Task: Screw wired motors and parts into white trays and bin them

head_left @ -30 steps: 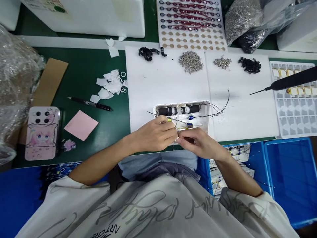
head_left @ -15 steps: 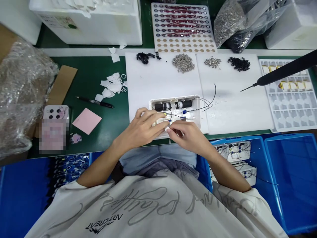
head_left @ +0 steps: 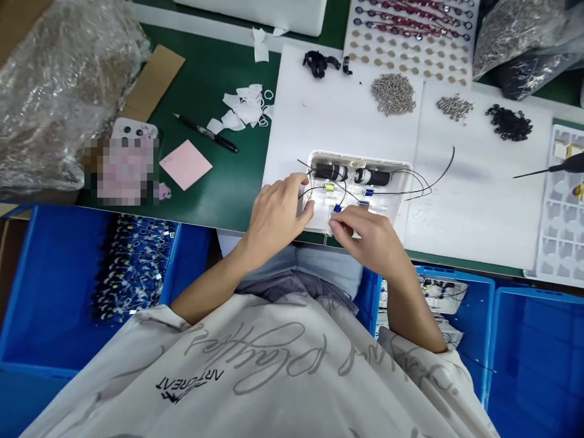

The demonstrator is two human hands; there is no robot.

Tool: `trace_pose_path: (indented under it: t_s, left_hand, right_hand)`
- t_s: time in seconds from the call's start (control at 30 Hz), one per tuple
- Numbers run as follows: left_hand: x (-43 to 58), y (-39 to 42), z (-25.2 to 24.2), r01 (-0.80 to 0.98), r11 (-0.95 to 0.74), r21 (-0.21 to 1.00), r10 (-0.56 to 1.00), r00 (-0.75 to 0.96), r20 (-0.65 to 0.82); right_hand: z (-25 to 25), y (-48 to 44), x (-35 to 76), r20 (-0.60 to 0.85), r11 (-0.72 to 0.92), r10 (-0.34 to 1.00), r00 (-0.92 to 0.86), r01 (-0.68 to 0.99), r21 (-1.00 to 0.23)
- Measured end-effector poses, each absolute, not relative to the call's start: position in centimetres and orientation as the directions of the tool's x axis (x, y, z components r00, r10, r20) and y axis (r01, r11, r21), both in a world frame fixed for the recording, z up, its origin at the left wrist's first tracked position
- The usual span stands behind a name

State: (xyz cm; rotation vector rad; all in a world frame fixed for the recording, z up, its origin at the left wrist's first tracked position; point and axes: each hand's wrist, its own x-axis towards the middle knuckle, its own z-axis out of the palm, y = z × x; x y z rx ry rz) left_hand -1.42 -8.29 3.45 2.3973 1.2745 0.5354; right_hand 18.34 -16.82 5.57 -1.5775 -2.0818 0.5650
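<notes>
White plastic housing (head_left: 360, 188) at the near edge of a white sheet (head_left: 456, 207) on a green mat (head_left: 219, 182): two black cylinders (head_left: 331, 172) seated, thin black wires (head_left: 424, 185) trailing loose, so wiring seems unfinished. Left hand (head_left: 276, 213) rests on it, fingers unclenched; right hand (head_left: 365, 234) has fingertips pinched inside it, on what cannot be told. Screw heaps (head_left: 393, 93) behind, blue bins (head_left: 55, 286) below

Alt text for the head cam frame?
Two bare hands work at an open white housing on a white sheet: the left hand rests on its left end, the right hand fingers its thin black wires. Screw piles lie beyond it; blue bins sit at the bench's near edge.
</notes>
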Motion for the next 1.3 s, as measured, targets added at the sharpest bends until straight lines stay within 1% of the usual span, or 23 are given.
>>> trace_pose_path:
  t_s: [0.07, 0.13, 0.27, 0.37, 0.47, 0.57, 0.63, 0.77, 0.87, 1.03, 1.17, 1.3]
  left_hand:
    - [-1.5, -8.1, 3.8, 0.695, -0.514, 0.503, 0.847, 0.504, 0.169]
    - [-1.8, -7.7, 4.0, 0.661, -0.534, 0.527, 0.835, 0.511, 0.205]
    - [-2.4, -6.9, 3.8, 0.571, -0.566, 0.595, 0.813, 0.508, 0.285]
    - [-2.9, -6.5, 3.7, 0.504, -0.58, 0.64, 0.787, 0.551, 0.278]
    - [-3.3, -6.8, 3.8, 0.493, -0.53, 0.69, 0.808, 0.539, 0.236]
    - [-3.4, -7.6, 3.8, 0.485, -0.465, 0.741, 0.845, 0.494, 0.207]
    - [-3.3, -8.1, 3.6, 0.488, -0.439, 0.754, 0.849, 0.501, 0.169]
    - [-3.0, -8.5, 3.2, 0.555, -0.424, 0.716, 0.848, 0.52, 0.099]
    - [-2.6, -8.4, 3.2, 0.625, -0.406, 0.667, 0.858, 0.511, 0.044]
    - [-2.0, -8.3, 3.5, 0.649, -0.387, 0.655, 0.858, 0.514, -0.003]
    - [-1.7, -8.3, 3.6, 0.663, -0.385, 0.642, 0.86, 0.51, -0.011]
    - [-1.6, -8.4, 3.6, 0.68, -0.388, 0.622, 0.865, 0.501, -0.008]
  right_hand:
    - [5.2, -16.9, 18.9, 0.182, 0.296, 0.955, -0.235, 0.821, -0.489]
    - [4.9, -16.9, 19.4, 0.216, 0.35, 0.934, -0.286, 0.858, -0.376]
    - [4.9, -16.8, 20.1, 0.169, 0.481, 0.874, -0.455, 0.86, -0.171]
    - [5.0, -16.4, 20.5, 0.157, 0.536, 0.84, -0.52, 0.84, -0.083]
    - [4.8, -15.5, 20.4, 0.214, 0.551, 0.822, -0.527, 0.831, -0.071]
    - [4.4, -14.4, 19.7, 0.271, 0.511, 0.836, -0.477, 0.856, -0.072]
    - [4.1, -13.8, 19.1, 0.286, 0.471, 0.85, -0.442, 0.881, -0.036]
    - [3.9, -13.2, 17.9, 0.259, 0.414, 0.868, -0.424, 0.905, 0.095]
    - [4.2, -13.2, 17.6, 0.234, 0.388, 0.878, -0.417, 0.907, 0.161]
    - [4.9, -13.3, 17.5, 0.222, 0.391, 0.876, -0.427, 0.9, 0.191]
    - [5.5, -13.3, 17.2, 0.166, 0.393, 0.89, -0.425, 0.899, 0.194]
    - [5.9, -13.4, 16.8, 0.161, 0.377, 0.899, -0.408, 0.906, 0.194]
